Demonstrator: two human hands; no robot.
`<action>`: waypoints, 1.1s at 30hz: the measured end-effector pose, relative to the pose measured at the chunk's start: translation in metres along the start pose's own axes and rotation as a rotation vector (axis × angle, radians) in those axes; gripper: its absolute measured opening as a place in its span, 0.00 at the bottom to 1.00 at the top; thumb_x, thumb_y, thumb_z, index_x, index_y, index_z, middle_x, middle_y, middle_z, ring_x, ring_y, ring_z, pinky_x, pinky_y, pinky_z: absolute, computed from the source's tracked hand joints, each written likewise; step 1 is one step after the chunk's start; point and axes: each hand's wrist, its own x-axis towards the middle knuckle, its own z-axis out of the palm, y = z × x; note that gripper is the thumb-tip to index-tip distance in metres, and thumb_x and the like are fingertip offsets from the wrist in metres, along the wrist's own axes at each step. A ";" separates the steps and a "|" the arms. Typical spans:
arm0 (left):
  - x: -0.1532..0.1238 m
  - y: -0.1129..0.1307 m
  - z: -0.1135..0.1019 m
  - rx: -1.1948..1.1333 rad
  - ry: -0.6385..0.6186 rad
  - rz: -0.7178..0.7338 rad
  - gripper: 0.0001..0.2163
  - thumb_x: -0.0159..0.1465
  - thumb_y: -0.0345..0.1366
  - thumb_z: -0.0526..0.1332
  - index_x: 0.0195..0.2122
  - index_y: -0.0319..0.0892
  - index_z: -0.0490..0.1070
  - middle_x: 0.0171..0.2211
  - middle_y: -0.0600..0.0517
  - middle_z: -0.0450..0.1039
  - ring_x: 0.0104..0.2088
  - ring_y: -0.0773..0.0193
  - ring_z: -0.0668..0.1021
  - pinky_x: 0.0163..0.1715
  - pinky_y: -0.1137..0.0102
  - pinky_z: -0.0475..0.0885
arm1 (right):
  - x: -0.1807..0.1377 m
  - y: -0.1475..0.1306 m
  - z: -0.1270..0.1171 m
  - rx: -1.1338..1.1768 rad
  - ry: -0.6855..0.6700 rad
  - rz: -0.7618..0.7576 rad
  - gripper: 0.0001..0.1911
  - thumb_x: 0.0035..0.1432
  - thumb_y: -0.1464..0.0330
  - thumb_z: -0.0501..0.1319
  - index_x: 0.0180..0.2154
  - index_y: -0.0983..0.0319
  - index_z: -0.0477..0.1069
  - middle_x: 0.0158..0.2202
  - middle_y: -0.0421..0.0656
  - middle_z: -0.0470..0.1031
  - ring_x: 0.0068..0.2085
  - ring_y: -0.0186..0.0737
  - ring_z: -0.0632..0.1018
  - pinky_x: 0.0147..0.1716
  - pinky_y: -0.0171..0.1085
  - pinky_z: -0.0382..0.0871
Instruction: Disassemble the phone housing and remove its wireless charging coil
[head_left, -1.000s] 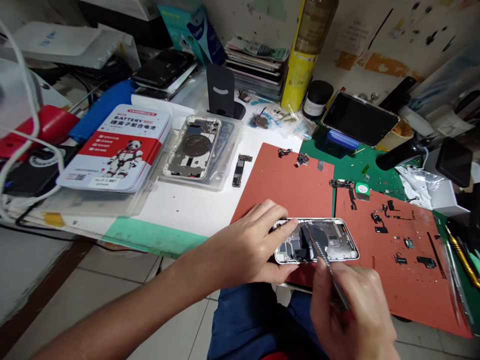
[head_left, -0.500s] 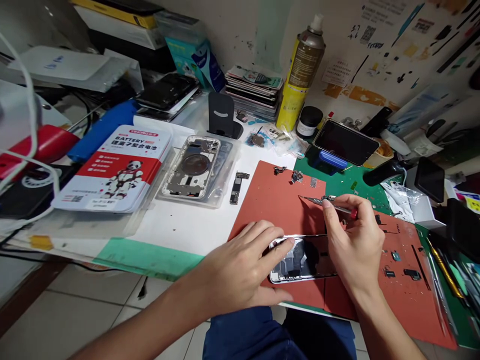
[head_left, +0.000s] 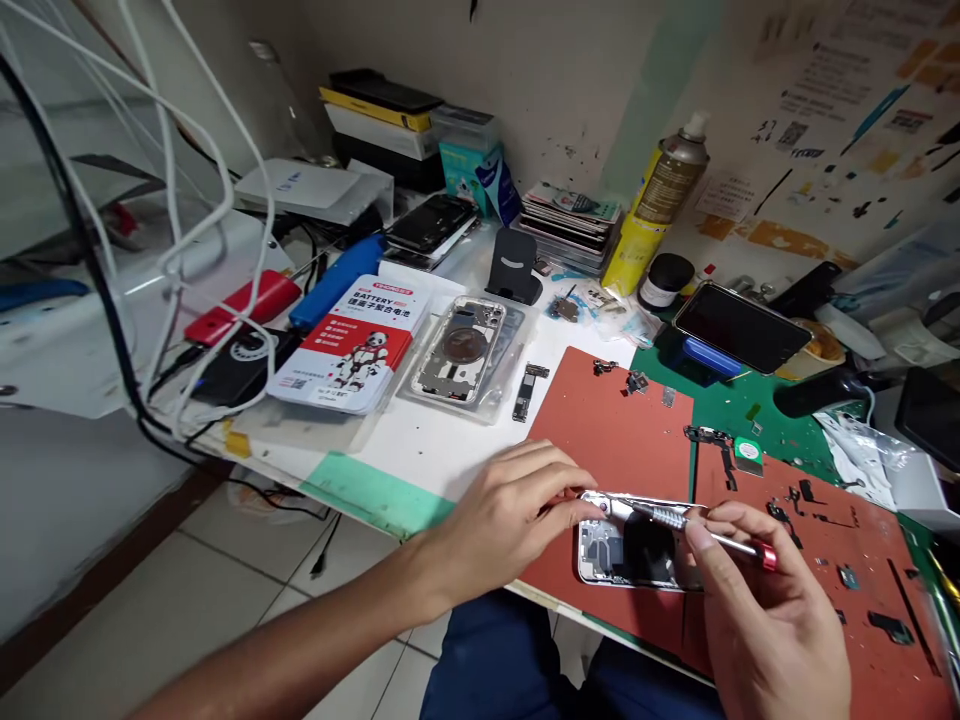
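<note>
On the orange mat (head_left: 600, 410), we steady the phone shell (head_left: 611, 560) by its far-left corner, our left hand (head_left: 510, 510) pinched narrow there; our right hand (head_left: 772, 600) grips the screwdriver (head_left: 666, 516), tip near the far edge. Best: shell flat, tip steady, pressure light.

Scuffed pale wall (head_left: 559, 75), orange patches (head_left: 787, 240), white-topped workbench (head_left: 420, 445), light floor tiles (head_left: 202, 595), dark brown skirting (head_left: 112, 580), dim uneven light

White paper (head_left: 450, 440) catches the light here — the wall (head_left: 570, 90) behind sits grey and dim, the lower-left corner darker yet! Large lettering on the battery box (head_left: 349, 345) reads clearly, while wide-angle stretch pulls at the edges.
</note>
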 end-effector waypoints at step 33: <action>-0.001 -0.004 0.004 0.098 -0.014 0.146 0.05 0.73 0.25 0.61 0.41 0.38 0.75 0.35 0.50 0.81 0.34 0.63 0.76 0.38 0.65 0.74 | -0.010 0.002 -0.004 -0.058 0.021 -0.049 0.22 0.46 0.60 0.80 0.41 0.58 0.78 0.42 0.45 0.83 0.39 0.42 0.85 0.38 0.32 0.82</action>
